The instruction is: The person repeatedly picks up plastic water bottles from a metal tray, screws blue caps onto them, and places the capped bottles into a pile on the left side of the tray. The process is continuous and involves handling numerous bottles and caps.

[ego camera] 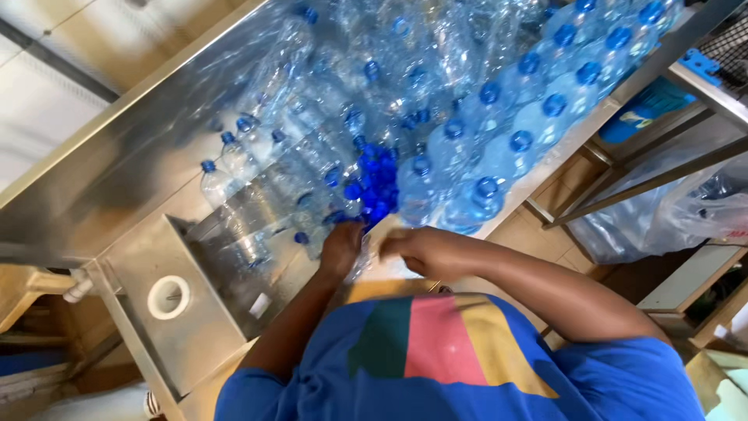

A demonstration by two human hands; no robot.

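My left hand [341,246] is curled around a clear plastic bottle [360,263] at the near edge of the steel counter [117,168]. A pile of loose blue caps [377,184] lies just above that hand. My right hand [417,249] is close beside the bottle with its fingers drawn together. It is blurred, so what it holds is unclear. Several clear bottles with blue caps [485,148] stand packed together to the right of the caps. More clear bottles [351,78] lie heaped across the back of the counter.
A steel sink basin [204,321] with a white drain ring [169,297] is sunk into the counter at the left. At the right are a metal frame [654,175], a blue container [647,109] and a clear plastic bag [686,214].
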